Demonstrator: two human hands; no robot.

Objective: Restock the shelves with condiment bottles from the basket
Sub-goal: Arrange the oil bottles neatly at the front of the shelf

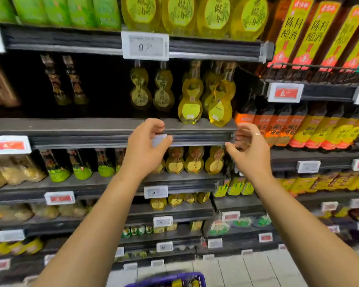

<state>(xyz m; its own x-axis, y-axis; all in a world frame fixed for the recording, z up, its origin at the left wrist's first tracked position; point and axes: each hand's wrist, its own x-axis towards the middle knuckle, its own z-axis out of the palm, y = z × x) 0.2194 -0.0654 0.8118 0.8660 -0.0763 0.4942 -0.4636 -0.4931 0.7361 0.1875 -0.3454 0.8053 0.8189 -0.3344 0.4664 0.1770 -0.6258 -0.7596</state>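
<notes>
My left fingers (pixel 153 126) pinch a tag (pixel 159 139) on the shelf (pixel 91 126) edge — bottles (pixel 190 100) stand just right, behind them; basket (pixel 170 279) below.

We've got both hands up at the front edge of the dark shelf (pixel 104 129). Our left hand (pixel 147 146) pinches a small white price tag (pixel 159 139) on the rail, while the right hand (pixel 251 148) sits with curled fingers at the rail's end. Just above the fingertips stand two yellow gourd-shaped bottles (pixel 190 102) (labels blurry). The purple basket (pixel 168 279) peeks in below.
</notes>
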